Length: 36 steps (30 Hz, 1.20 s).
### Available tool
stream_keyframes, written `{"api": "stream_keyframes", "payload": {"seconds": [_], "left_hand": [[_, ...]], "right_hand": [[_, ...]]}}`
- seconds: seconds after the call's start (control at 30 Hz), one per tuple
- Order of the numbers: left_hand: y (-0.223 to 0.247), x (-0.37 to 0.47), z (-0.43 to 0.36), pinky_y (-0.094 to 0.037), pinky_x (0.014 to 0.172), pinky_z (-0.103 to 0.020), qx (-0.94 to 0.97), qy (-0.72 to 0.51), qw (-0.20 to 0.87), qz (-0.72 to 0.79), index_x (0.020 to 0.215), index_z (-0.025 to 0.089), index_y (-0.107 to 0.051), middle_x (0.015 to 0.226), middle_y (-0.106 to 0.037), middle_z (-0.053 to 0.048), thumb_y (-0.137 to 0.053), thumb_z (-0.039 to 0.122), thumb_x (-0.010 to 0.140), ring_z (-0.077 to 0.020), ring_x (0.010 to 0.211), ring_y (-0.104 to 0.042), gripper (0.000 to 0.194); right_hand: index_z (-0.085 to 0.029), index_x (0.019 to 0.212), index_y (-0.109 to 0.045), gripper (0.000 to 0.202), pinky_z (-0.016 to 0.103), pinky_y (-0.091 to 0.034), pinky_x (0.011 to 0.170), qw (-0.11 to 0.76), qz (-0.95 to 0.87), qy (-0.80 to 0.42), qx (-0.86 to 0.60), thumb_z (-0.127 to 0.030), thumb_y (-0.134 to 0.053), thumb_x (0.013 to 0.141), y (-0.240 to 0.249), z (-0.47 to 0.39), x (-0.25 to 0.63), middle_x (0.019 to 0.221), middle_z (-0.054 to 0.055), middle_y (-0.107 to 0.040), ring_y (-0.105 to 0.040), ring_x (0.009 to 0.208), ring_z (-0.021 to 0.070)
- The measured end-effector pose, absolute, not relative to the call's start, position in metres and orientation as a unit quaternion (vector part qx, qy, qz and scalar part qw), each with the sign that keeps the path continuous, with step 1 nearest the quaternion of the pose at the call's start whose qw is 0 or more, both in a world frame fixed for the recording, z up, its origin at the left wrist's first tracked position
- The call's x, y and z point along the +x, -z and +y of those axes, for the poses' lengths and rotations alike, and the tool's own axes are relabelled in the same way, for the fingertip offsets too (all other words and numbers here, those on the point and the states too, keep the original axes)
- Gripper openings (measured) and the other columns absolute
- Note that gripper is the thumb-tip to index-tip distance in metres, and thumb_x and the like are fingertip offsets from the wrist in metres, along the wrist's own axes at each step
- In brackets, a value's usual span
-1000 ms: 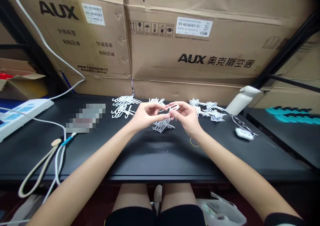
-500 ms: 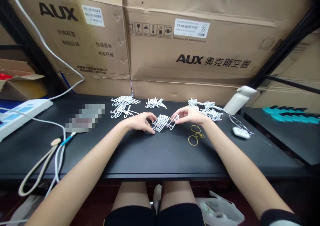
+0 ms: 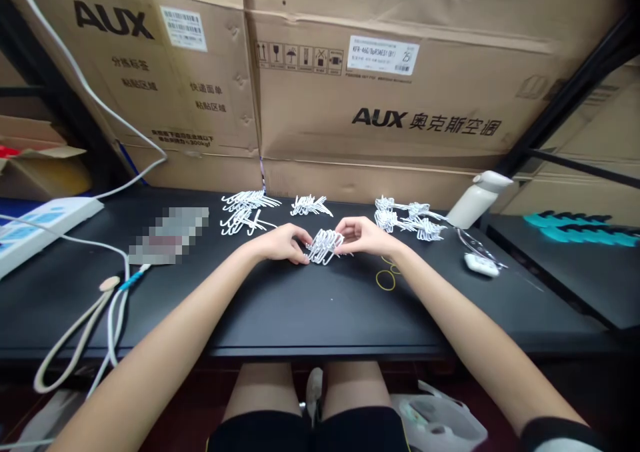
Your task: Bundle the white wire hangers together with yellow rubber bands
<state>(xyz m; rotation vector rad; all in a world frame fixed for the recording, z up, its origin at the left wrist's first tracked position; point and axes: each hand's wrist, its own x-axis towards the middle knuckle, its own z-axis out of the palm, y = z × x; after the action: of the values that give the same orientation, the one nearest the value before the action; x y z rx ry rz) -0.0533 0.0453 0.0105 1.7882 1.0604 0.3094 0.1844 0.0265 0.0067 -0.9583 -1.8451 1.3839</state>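
Observation:
A bundle of white wire hooks (image 3: 325, 246) lies over the black table between my two hands. My left hand (image 3: 284, 244) grips its left end between thumb and fingers. From the other side, my right hand (image 3: 364, 237) pinches the right end of the bundle. Behind are more white hooks: a pile (image 3: 245, 212) at the back left, a small pile (image 3: 310, 205) at the back middle, and a group (image 3: 410, 219) at the back right. Yellow rubber bands (image 3: 385, 280) lie just below my right wrist, partly covered by it.
A pale bottle (image 3: 477, 200) leans at the back right, near a white case (image 3: 481, 265). On the left are a blurred flat device (image 3: 173, 235), a power strip (image 3: 50, 222) and cables. Large cardboard boxes (image 3: 380, 145) stand behind the table.
My right hand has moved left, bringing the separate hook piece against the bundle. More of the back right hooks shows, and my right wrist now covers part of the rubber bands.

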Motion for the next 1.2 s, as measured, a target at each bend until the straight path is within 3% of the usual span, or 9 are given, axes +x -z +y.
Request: {"api": "stream_keyframes", "payload": {"seconds": [0.27,0.57,0.73,0.8,0.87,0.93,1.07,1.2], "left_hand": [[-0.012,-0.052,0.044,-0.05,0.061,-0.028,0.741,-0.129,0.496,0.434,0.092,0.013,-0.063,0.06,-0.068,-0.002,-0.078,0.025,0.053,-0.0167,0.058,-0.063,0.043],[-0.012,-0.052,0.043,-0.049,0.059,-0.027,0.752,-0.129,0.483,0.43,0.093,0.013,-0.064,0.061,-0.066,-0.002,-0.079,0.028,0.052,-0.0161,0.057,-0.062,0.046],[-0.025,-0.059,0.044,-0.047,0.055,-0.027,0.767,-0.141,0.468,0.416,0.101,0.016,-0.064,0.102,-0.066,-0.011,-0.08,0.035,0.051,-0.0178,0.067,-0.063,0.056],[-0.032,-0.068,0.049,-0.045,0.055,-0.027,0.775,-0.213,0.387,0.452,0.101,0.018,-0.063,0.1,-0.066,-0.01,-0.071,0.046,0.064,-0.0184,0.07,-0.062,0.047],[-0.035,-0.081,0.055,-0.042,0.06,-0.028,0.755,-0.315,0.197,0.541,0.09,0.018,-0.064,0.083,-0.065,-0.008,-0.058,0.049,0.075,-0.019,0.069,-0.058,0.035],[-0.036,-0.095,0.062,-0.039,0.066,-0.031,0.715,-0.314,0.034,0.623,0.08,0.018,-0.063,0.074,-0.061,-0.007,-0.057,0.046,0.077,-0.022,0.073,-0.055,0.029],[-0.028,-0.112,0.071,-0.034,0.064,-0.033,0.692,-0.225,0.021,0.686,0.055,0.018,-0.059,0.056,-0.048,-0.006,-0.068,0.037,0.066,-0.0252,0.067,-0.052,0.024],[-0.019,-0.104,0.075,-0.031,0.058,-0.03,0.724,-0.188,0.048,0.662,0.054,0.02,-0.059,0.06,-0.056,-0.007,-0.062,0.037,0.07,-0.0229,0.063,-0.053,0.023]], "right_hand": [[-0.014,0.101,-0.06,0.051,0.032,-0.055,0.075,0.301,-0.717,-0.515,-0.361,-0.028,-0.082,0.057,-0.005,0.029,0.187,0.086,0.006,-0.071,-0.068,0.076,0.0163],[-0.014,0.094,-0.061,0.044,0.033,-0.056,0.074,0.315,-0.727,-0.498,-0.352,-0.033,-0.08,0.058,0.003,0.03,0.18,0.088,0.006,-0.07,-0.067,0.075,0.0164],[-0.016,0.094,-0.061,0.043,0.032,-0.054,0.077,0.308,-0.732,-0.496,-0.352,-0.03,-0.081,0.059,0.0,0.028,0.181,0.09,0.005,-0.07,-0.067,0.078,0.0156],[-0.016,0.099,-0.062,0.045,0.032,-0.053,0.08,0.314,-0.73,-0.489,-0.36,-0.032,-0.08,0.06,-0.004,0.028,0.183,0.093,0.005,-0.07,-0.067,0.083,0.016],[-0.016,0.101,-0.062,0.042,0.032,-0.053,0.082,0.35,-0.712,-0.483,-0.37,-0.037,-0.075,0.066,-0.007,0.029,0.184,0.094,0.007,-0.071,-0.067,0.085,0.0158],[-0.016,0.099,-0.062,0.039,0.031,-0.054,0.078,0.398,-0.684,-0.479,-0.38,-0.043,-0.07,0.072,-0.009,0.031,0.184,0.092,0.008,-0.071,-0.067,0.081,0.0151],[-0.016,0.092,-0.063,0.04,0.029,-0.055,0.07,0.455,-0.646,-0.465,-0.399,-0.051,-0.066,0.073,-0.009,0.034,0.183,0.088,0.008,-0.072,-0.067,0.071,0.0137],[-0.016,0.088,-0.065,0.038,0.027,-0.055,0.066,0.478,-0.637,-0.45,-0.403,-0.051,-0.067,0.072,-0.008,0.035,0.182,0.084,0.008,-0.072,-0.066,0.066,0.0124]]}}
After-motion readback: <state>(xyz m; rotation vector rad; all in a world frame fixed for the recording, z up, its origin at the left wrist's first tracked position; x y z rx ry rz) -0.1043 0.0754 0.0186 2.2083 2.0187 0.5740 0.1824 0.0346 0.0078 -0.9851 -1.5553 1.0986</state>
